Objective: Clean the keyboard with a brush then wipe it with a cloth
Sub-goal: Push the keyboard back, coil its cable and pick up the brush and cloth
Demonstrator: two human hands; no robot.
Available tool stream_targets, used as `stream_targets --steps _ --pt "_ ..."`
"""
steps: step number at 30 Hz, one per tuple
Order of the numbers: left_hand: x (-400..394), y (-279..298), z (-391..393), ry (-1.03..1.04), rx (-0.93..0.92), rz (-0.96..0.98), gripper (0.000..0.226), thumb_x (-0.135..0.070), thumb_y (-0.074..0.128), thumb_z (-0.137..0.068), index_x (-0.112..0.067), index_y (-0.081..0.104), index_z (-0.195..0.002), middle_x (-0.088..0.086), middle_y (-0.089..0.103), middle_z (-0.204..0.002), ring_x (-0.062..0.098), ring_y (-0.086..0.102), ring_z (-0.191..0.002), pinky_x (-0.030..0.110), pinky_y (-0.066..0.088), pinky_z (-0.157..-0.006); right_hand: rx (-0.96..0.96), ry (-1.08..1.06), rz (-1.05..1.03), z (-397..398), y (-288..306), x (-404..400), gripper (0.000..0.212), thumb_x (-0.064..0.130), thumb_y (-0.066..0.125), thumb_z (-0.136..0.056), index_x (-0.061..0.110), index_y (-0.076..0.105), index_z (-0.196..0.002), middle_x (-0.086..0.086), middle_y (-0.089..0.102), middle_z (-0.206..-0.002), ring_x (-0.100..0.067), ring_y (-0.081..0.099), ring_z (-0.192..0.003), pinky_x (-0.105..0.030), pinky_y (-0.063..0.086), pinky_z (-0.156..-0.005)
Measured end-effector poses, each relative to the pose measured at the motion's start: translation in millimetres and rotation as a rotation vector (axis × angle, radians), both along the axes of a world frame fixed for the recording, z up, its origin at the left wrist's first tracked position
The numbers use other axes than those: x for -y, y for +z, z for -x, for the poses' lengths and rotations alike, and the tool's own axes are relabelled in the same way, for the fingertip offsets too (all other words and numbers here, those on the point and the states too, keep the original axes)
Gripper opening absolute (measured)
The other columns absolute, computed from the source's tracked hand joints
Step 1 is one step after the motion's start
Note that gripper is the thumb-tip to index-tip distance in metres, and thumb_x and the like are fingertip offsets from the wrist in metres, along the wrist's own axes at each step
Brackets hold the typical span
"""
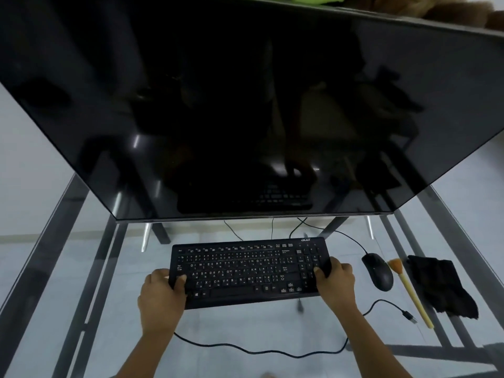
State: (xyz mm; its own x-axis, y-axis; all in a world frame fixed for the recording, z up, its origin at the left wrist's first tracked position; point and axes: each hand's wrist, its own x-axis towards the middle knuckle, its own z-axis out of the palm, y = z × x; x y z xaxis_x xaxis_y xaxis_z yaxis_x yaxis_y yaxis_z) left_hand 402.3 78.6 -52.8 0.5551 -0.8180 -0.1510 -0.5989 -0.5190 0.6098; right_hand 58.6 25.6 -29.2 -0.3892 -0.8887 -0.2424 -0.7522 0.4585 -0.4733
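Right now my left hand and right hand grip the keyboard by its ends, fingers curled; brush and cloth lie rightward.

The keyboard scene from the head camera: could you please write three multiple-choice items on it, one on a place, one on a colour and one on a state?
1. Where does the brush lie?
A. Between the mouse and the cloth
B. On the keyboard
C. Left of the keyboard

2. What colour is the cloth?
A. White
B. Black
C. Yellow

3. What are the hands doing?
A. Holding the brush
B. Resting apart on the glass
C. Gripping the keyboard ends

Answers: 1 A, the brush lies on the glass desk between the two. 2 B, the cloth is dark black. 3 C, the left hand and right hand each clasp one end.
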Motion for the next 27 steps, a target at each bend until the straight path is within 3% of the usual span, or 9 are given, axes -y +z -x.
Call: stream_targets --steps 4,7,11,18,23,27 --pt "2 -9 -1 0.008 -0.011 0.059 0.028 -0.038 0.060 -0.086 -0.012 0.063 -0.096 0.004 0.061 -0.083 0.022 0.059 -0.074 0.040 0.051 -0.064 0.018 0.002 0.036 0 -5 9 0.033 0.020 0.060 -0.089 0.005 0.056 -0.119 -0.021 0.052 -0.111 -0.040 0.048 -0.100 -0.046 0.040 -0.095" --pt "7 -3 -2 0.056 -0.082 0.146 0.025 -0.026 0.060 -0.090 -0.008 0.062 -0.107 0.012 0.058 -0.094 0.017 0.047 -0.090 0.039 0.047 -0.075 0.064 0.022 0.091 -8 -3 18 0.036 0.020 0.062 -0.089 0.007 0.056 -0.122 -0.020 0.051 -0.113 -0.039 0.047 -0.102 -0.047 0.040 -0.097" --pt "26 10 -9 0.032 -0.067 0.195 0.025 -0.012 0.060 -0.091 0.000 0.060 -0.113 0.008 0.047 -0.091 0.032 0.047 -0.105 0.044 0.044 -0.085 0.113 0.046 0.135 -25 -2 34 0.036 0.018 0.063 -0.090 0.005 0.056 -0.122 -0.017 0.049 -0.114 -0.037 0.046 -0.107 -0.047 0.037 -0.101" --pt "49 6 -21 0.027 -0.052 0.175 0.020 -0.010 0.059 -0.091 0.000 0.059 -0.109 0.018 0.050 -0.099 0.034 0.047 -0.101 0.041 0.041 -0.087 0.089 0.048 0.171 -40 -14 54 0.040 0.017 0.065 -0.087 0.003 0.056 -0.124 -0.020 0.052 -0.112 -0.039 0.047 -0.106 -0.049 0.039 -0.099" --pt "60 4 -23 0.038 -0.045 0.194 0.020 -0.012 0.060 -0.091 0.001 0.058 -0.106 0.009 0.043 -0.097 0.033 0.047 -0.097 0.040 0.041 -0.086 0.081 0.052 0.212 -46 -18 64 0.039 0.014 0.067 -0.086 0.002 0.057 -0.122 -0.023 0.053 -0.109 -0.040 0.048 -0.103 -0.047 0.041 -0.096" --pt "68 2 -25 0.029 -0.018 0.184 0.019 -0.012 0.059 -0.091 0.002 0.057 -0.103 0.016 0.047 -0.100 0.036 0.046 -0.099 0.044 0.041 -0.089 0.083 0.054 0.224 -49 -19 72 0.040 0.014 0.067 -0.086 0.001 0.057 -0.122 -0.024 0.052 -0.112 -0.041 0.048 -0.105 -0.046 0.040 -0.096"
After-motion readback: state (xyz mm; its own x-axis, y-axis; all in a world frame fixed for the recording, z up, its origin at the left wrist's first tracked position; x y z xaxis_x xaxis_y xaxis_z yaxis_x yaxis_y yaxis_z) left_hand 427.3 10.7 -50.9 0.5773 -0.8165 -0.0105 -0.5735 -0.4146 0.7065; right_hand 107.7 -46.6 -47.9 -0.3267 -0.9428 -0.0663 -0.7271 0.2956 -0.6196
